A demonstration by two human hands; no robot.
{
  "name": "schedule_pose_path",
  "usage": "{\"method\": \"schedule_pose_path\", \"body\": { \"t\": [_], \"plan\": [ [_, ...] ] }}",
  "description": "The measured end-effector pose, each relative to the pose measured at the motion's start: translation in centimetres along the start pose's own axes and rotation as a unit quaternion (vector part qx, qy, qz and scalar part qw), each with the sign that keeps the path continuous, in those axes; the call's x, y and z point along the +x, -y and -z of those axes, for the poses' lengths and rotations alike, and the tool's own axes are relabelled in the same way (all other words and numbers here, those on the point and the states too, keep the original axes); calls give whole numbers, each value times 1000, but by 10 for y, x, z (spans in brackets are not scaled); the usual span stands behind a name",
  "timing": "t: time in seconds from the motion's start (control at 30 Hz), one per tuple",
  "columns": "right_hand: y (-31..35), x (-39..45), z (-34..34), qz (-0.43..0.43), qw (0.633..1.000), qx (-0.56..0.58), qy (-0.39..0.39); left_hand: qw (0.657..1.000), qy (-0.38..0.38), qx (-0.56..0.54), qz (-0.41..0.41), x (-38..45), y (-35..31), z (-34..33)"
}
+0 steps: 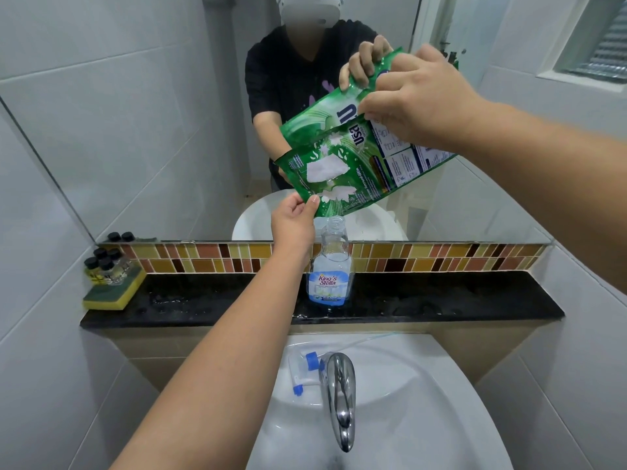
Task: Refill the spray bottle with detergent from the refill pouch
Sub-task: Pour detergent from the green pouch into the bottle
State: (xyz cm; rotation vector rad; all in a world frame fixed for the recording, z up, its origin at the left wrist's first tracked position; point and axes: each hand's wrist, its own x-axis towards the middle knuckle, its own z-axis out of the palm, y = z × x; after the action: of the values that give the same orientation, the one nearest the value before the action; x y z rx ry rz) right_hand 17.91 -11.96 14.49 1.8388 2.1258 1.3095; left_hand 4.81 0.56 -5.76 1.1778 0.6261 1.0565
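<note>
A clear spray bottle (330,262) with a blue and white label stands uncapped on the black stone ledge (441,300). Its neck is open at the top. A green refill pouch (353,174) hangs tilted above it, low corner just over the bottle's mouth. My left hand (294,220) pinches that low corner, right beside the bottle's neck. My right hand (419,96) grips the pouch's raised upper end. The bottle's white and blue spray head (303,369) lies on the basin rim behind the tap. No liquid stream is visible.
A chrome tap (340,395) rises over the white basin (424,418). At the ledge's left end sits a yellow-green sponge (113,293) with small black-capped bottles (105,266) on it. A mirror (152,113) above the mosaic tile strip reflects the person and pouch.
</note>
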Motion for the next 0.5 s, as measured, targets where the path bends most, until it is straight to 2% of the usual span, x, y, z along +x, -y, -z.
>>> {"method": "schedule_pose_path", "body": {
  "t": [0.4,0.5],
  "plan": [
    [7,-5,0,-97,995,3,33,1000,-18,-12,3,5,7,1],
    [2,-13,1,-155,987,31,-3,1000,-23,-10,6,6,7,0]
  ]
}}
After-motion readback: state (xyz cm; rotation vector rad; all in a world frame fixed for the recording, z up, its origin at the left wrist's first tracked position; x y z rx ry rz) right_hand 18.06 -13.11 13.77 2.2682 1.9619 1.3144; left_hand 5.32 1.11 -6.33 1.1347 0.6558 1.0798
